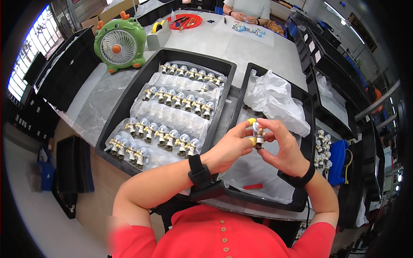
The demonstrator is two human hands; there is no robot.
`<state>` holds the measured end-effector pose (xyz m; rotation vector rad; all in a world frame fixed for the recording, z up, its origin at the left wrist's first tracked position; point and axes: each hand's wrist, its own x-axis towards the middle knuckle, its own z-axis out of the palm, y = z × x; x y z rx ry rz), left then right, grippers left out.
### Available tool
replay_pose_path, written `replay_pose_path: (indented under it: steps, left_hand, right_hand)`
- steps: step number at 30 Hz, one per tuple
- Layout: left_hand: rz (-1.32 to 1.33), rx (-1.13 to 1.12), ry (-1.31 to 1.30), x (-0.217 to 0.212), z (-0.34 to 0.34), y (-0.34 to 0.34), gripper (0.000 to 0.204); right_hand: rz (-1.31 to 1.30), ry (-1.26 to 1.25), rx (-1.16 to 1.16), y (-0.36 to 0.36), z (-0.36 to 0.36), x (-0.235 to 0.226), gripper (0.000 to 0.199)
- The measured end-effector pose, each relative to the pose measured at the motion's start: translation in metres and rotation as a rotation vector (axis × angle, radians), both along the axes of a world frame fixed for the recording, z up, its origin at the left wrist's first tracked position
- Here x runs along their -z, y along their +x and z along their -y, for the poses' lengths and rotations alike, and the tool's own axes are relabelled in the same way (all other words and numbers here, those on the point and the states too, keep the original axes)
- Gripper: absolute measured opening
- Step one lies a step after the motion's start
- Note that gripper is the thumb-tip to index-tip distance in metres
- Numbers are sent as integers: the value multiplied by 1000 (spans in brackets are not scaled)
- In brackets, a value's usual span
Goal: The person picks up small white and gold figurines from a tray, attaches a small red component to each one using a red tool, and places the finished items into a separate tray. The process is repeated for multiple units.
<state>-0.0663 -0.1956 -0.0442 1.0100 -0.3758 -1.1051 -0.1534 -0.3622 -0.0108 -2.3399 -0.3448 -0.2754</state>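
Note:
A small figurine (259,137) with pale hair, a white outfit and a dark base is upright between my two hands. My left hand (227,148), with yellow covers on thumb and a fingertip, pinches it from the left. From the other side, the fingers of my right hand (285,146) close on it too. Both hands are above a black tray (241,92) lined with white paper, where crumpled white sheet (275,99) partly covers a few figurines. To the left, a larger black tray (200,56) holds rows of similar figurines (172,99) on white sheets.
A red strip (253,186) lies in the nearer tray. Behind the trays stand a green fan (120,44), a tape dispenser (158,36) and a red plate of tools (186,21). Across the table, a person (247,10) handles small blue pieces. More figurines (322,148) and a blue container (338,161) are at right.

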Motion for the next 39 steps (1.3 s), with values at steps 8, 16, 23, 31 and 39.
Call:
replay_pose_path:
  steps: [8,16,23,31,39]
  left_hand:
    - [57,-127,-73,7,7,2,54]
    - [78,-156,-119,15,11,1,55]
    - [66,-117,-138,10,10,2,56]
    - [79,-138,-133,11,8,3,55]
    - [46,-109,-163,10,7,3,51]
  right_hand:
    - [263,76,54,3,-2,38,78]
    - [224,137,62,2,2,40,83]
    - [332,-27,102,6,8,46,95]
    - [362,-26,131,5,8,42,88]
    - [354,-29,125,5,7,42,90]
